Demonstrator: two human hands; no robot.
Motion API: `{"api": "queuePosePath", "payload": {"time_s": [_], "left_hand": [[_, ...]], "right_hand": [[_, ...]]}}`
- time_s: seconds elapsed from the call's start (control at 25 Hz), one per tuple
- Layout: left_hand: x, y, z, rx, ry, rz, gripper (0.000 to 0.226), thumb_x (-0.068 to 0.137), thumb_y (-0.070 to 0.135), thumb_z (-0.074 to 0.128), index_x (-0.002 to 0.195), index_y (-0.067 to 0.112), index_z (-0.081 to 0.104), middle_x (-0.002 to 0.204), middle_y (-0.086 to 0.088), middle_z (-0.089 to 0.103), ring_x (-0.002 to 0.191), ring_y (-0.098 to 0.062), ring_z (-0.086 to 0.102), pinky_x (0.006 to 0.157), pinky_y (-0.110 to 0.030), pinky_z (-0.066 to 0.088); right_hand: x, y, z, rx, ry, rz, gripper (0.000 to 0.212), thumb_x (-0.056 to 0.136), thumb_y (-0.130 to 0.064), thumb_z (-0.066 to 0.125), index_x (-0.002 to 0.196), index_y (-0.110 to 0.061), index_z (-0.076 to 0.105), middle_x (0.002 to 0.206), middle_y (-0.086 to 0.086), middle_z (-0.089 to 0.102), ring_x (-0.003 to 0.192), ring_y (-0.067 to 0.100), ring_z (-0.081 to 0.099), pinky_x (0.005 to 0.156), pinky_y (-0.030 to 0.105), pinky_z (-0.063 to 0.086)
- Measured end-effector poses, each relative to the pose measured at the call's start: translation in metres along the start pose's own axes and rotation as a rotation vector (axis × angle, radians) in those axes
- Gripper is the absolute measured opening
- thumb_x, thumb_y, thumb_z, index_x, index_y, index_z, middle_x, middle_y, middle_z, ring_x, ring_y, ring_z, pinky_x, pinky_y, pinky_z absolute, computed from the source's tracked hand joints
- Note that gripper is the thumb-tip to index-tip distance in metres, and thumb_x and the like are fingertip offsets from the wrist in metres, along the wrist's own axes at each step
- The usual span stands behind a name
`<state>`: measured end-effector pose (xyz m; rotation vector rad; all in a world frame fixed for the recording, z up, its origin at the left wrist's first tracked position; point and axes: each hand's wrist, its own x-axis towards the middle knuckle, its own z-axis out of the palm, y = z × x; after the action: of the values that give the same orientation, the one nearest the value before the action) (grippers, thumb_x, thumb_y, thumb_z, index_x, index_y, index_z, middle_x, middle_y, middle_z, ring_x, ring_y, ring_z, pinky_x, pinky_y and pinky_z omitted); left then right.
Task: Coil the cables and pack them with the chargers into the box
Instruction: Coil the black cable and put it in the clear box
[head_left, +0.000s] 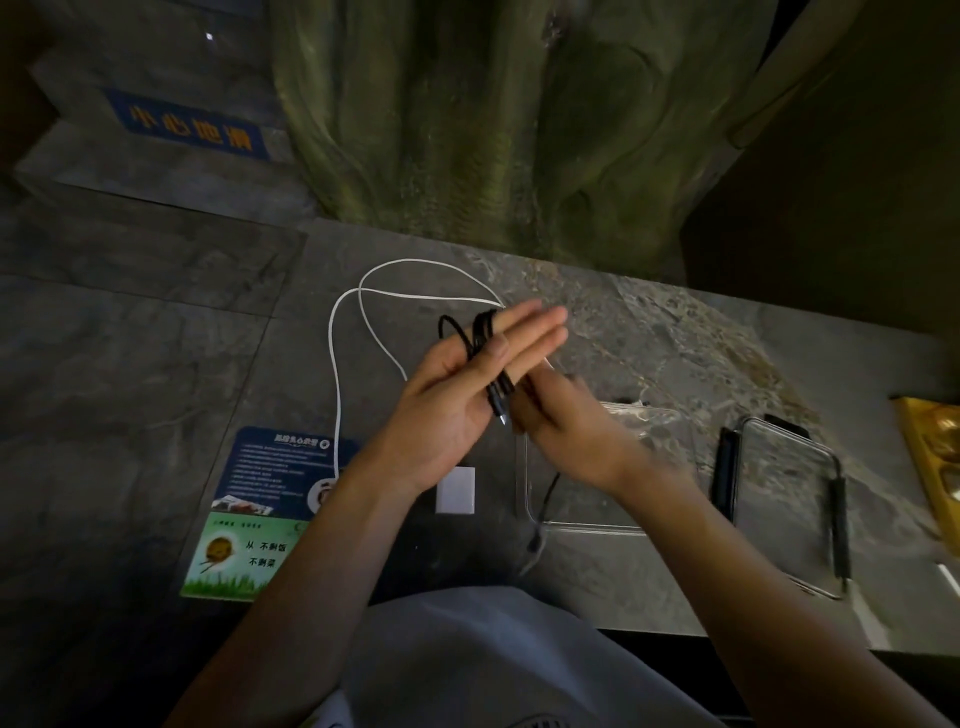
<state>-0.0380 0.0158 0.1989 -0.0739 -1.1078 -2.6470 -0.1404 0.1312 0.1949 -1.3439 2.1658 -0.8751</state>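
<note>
**Black cable half-wound, loose tail dangling by the box**

I'm winding the black cable (475, 338) round my left hand (457, 395), held up over the surface (675, 338). The fingers (540, 322) are straight & pressed together, and the thumb (496, 349) is pinning the turns against them, w/ one plug end poking out below it. My right hand (571, 431) is just beside the left and blurred, so I can't tell whether it's pinching the cable or only brushing it. The loose tail (543, 514) is hanging under that wrist, its end near the front-left corner of the clear box (592, 527). The white cable (336, 374) is lying uncoiled in wide loops on the surface beyond my hands. One run is heading toward the white charger (456, 489), just left of the box, but my forearm is hiding the join. The lid (779, 493) is lying apart, to the right.

Main risk, as I'm judging it: the turns are sitting on straight fingers w/ only the thumb clamping them. If the thumb eases or the fingers spread, the coil prob. slides off & springs open. The swinging tail could also catch the box rim. The box looks like light plastic, so a tug might drag or tip it. The far loop of white cable is passing right behind my fingertips, so a careless sweep could hook it into the black coil. Dim light isn't helping me spot a snag.
</note>
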Motion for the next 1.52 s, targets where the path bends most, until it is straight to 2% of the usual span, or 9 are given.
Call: {"api": "queuePosePath", "payload": {"time_s": [0.24, 0.44, 0.56, 0.76, 0.96, 1.12, 1.28, 1.36, 1.52], "left_hand": [[0.005, -0.004, -0.014, 0.58, 0.192, 0.078, 0.046, 0.102, 0.007, 0.035, 0.147, 0.003, 0.026, 0.146, -0.004, 0.044, 0.137, -0.011, 0.04, 0.113, -0.023, 0.031], [0.009, -0.005, -0.034, 1.159, 0.155, -0.104, 0.045, 0.102, 0.019, 0.04, 0.147, 0.016, 0.033, 0.147, 0.008, 0.044, 0.135, 0.004, 0.034, 0.115, -0.02, 0.027], [0.001, 0.0, -0.037, 1.039, 0.0, -0.304, 0.034, 0.1, 0.026, 0.044, 0.132, 0.023, 0.052, 0.13, 0.009, 0.06, 0.123, 0.001, 0.052, 0.109, -0.029, 0.039], [-0.015, 0.013, -0.017, 0.539, -0.156, -0.45, 0.037, 0.1, 0.024, 0.035, 0.12, 0.006, 0.06, 0.102, -0.014, 0.073, 0.084, -0.031, 0.07, 0.086, -0.032, 0.051], [-0.015, 0.012, 0.001, 0.231, -0.051, -0.238, 0.031, 0.098, 0.02, 0.032, 0.094, 0.004, 0.058, 0.056, 0.003, 0.059, 0.044, -0.008, 0.045, 0.084, -0.026, 0.05], [-0.01, 0.007, 0.003, 0.108, 0.072, -0.084, 0.032, 0.099, 0.016, 0.029, 0.093, 0.007, 0.059, 0.056, 0.005, 0.06, 0.052, -0.009, 0.054, 0.076, -0.02, 0.05], [-0.003, 0.003, 0.0, 0.148, 0.197, 0.069, 0.034, 0.102, 0.011, 0.027, 0.116, 0.001, 0.056, 0.102, -0.005, 0.074, 0.1, -0.019, 0.069, 0.092, -0.028, 0.05], [-0.001, 0.0, -0.002, 0.305, 0.236, 0.104, 0.033, 0.102, 0.013, 0.031, 0.126, -0.001, 0.05, 0.116, -0.008, 0.07, 0.114, -0.025, 0.063, 0.102, -0.032, 0.045], [-0.005, -0.008, -0.001, 0.562, 0.229, 0.09, 0.035, 0.102, 0.007, 0.034, 0.132, -0.006, 0.046, 0.124, -0.016, 0.063, 0.115, -0.021, 0.063, 0.1, -0.026, 0.045]], "right_hand": [[-0.009, 0.002, 0.004, -0.173, -0.175, 0.014, 0.018, 0.1, -0.032, 0.041, 0.107, -0.017, 0.047, 0.071, 0.003, 0.061, 0.063, 0.022, 0.06, 0.065, 0.047, 0.051], [-0.015, -0.004, -0.014, -0.292, -0.233, -0.064, 0.012, 0.099, -0.037, 0.041, 0.096, -0.03, 0.049, 0.074, -0.008, 0.053, 0.067, 0.015, 0.055, 0.067, 0.047, 0.051], [-0.013, -0.009, -0.035, -0.311, -0.149, -0.085, 0.013, 0.096, -0.044, 0.043, 0.096, -0.035, 0.052, 0.079, -0.015, 0.053, 0.073, 0.01, 0.055, 0.069, 0.046, 0.052], [-0.01, -0.011, -0.051, -0.059, 0.027, -0.102, 0.013, 0.092, -0.03, 0.061, 0.091, -0.017, 0.065, 0.081, -0.006, 0.064, 0.076, 0.01, 0.062, 0.069, 0.035, 0.051], [-0.007, -0.003, -0.035, 0.128, 0.12, -0.071, 0.026, 0.098, -0.025, 0.047, 0.095, -0.005, 0.063, 0.078, 0.004, 0.062, 0.07, 0.02, 0.06, 0.065, 0.04, 0.05], [-0.011, -0.005, -0.01, 0.173, 0.069, 0.021, 0.023, 0.101, -0.022, 0.041, 0.083, -0.019, 0.055, 0.067, -0.008, 0.056, 0.054, 0.007, 0.054, 0.055, 0.023, 0.043], [-0.02, -0.016, 0.009, 0.021, -0.021, -0.02, 0.015, 0.1, -0.016, 0.047, 0.09, -0.021, 0.057, 0.062, -0.015, 0.049, 0.056, -0.002, 0.053, 0.057, 0.008, 0.036], [-0.022, -0.015, 0.012, -0.012, -0.041, -0.052, 0.015, 0.1, -0.018, 0.048, 0.097, -0.008, 0.058, 0.065, -0.014, 0.049, 0.059, 0.002, 0.051, 0.059, 0.013, 0.037], [-0.023, -0.01, 0.0, -0.127, -0.113, -0.01, 0.02, 0.1, -0.027, 0.047, 0.099, -0.011, 0.06, 0.069, 0.002, 0.061, 0.059, 0.012, 0.052, 0.061, 0.035, 0.045]]}}
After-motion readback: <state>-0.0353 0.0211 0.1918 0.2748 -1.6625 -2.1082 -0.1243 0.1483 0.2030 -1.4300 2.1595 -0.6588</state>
